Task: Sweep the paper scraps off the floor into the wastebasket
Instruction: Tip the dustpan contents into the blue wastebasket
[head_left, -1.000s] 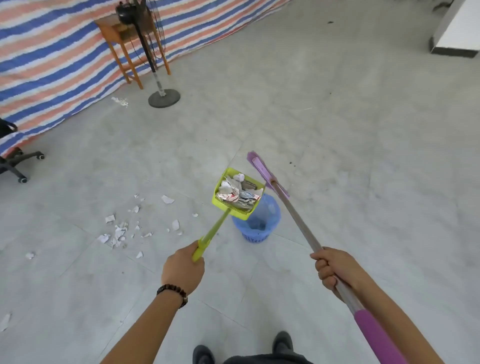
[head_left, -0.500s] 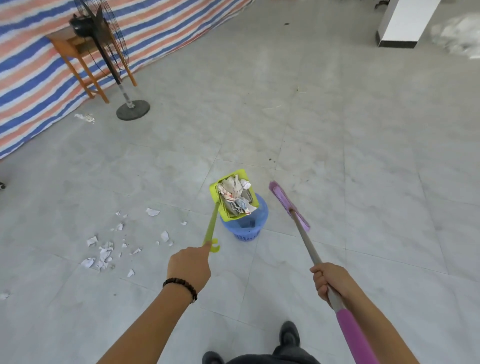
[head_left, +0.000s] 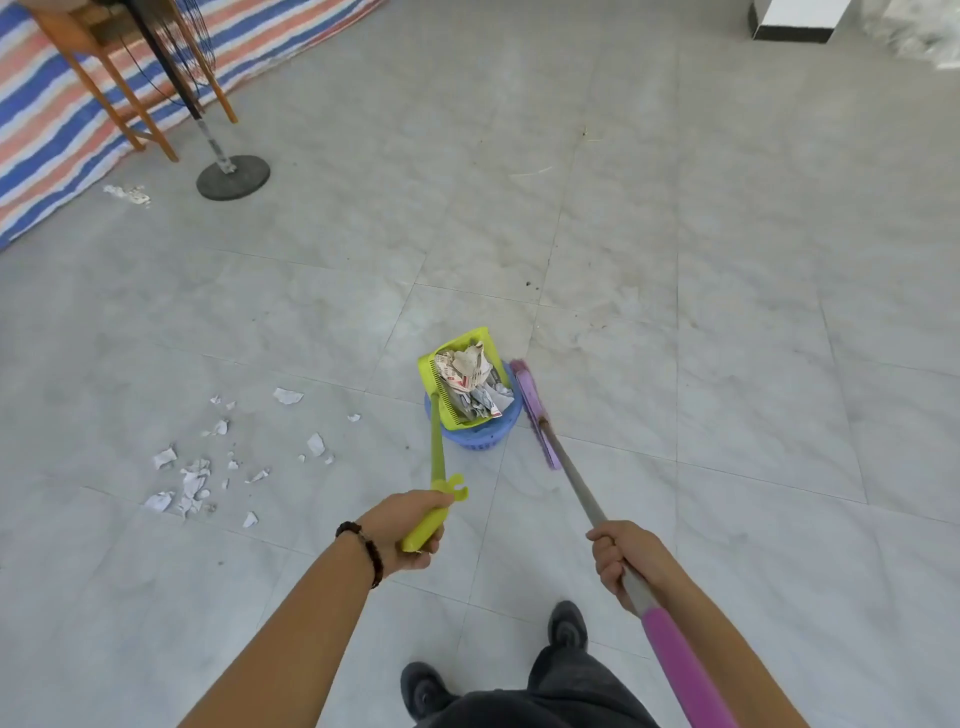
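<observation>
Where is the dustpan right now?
Head view, centre: the dustpan, full of paper, is tipped over the wastebasket, held by the left hand, broom at its right.

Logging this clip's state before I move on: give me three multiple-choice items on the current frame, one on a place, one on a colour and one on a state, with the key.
1. Where is the dustpan?
A. Flat on the floor among the loose scraps.
B. Over the blue wastebasket.
C. Leaning on the wooden table.

2. What colour is the broom head?
A. Purple.
B. Red.
C. Black.

3. What is the left hand doing?
A. Hanging idle.
B. Gripping the dustpan handle.
C. Pinching a scrap off the floor.

Key:
1 B: the green scoop, full of crumpled paper, is tilted above the basket's rim.
2 A: the head beside the basket is purple.
3 B: its fingers are curled round the end of the green handle.
</observation>
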